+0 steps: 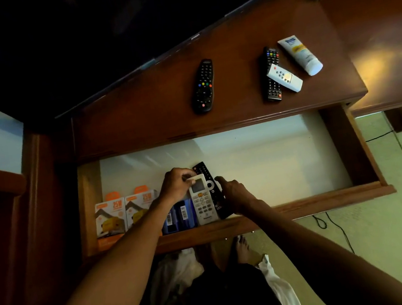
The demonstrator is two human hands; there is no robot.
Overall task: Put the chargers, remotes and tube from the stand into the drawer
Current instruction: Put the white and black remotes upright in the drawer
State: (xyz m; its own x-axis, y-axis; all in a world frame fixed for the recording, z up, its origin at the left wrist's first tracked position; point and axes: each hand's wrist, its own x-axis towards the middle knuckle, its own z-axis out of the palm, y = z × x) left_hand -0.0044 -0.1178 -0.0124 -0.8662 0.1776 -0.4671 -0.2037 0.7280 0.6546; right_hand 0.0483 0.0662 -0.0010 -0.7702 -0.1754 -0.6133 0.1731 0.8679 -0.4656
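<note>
Roughly half done, by my reckoning. Drawer (367, 153) open.

- In drawer: two orange charger boxes (125, 213) marked "25W", blue barcoded packs (178, 215), white AC remote (202, 200), black remote (212, 190).
- Left hand (177, 186) pinching white AC remote's top end.
- Right hand (236, 194) open, fingers against black remote's edge, grasping nothing.
- Left on bench (137, 115): black TV remote (203, 86), second black remote (271, 73) with small white remote (285, 78) across it, white tube (300, 55).
- Other lettering unreadable.

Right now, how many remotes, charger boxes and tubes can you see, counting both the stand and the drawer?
Remotes: 5, three on the stand, two in the drawer
Charger boxes: 4, orange and blue
Tubes: 1
Total: 10
</note>
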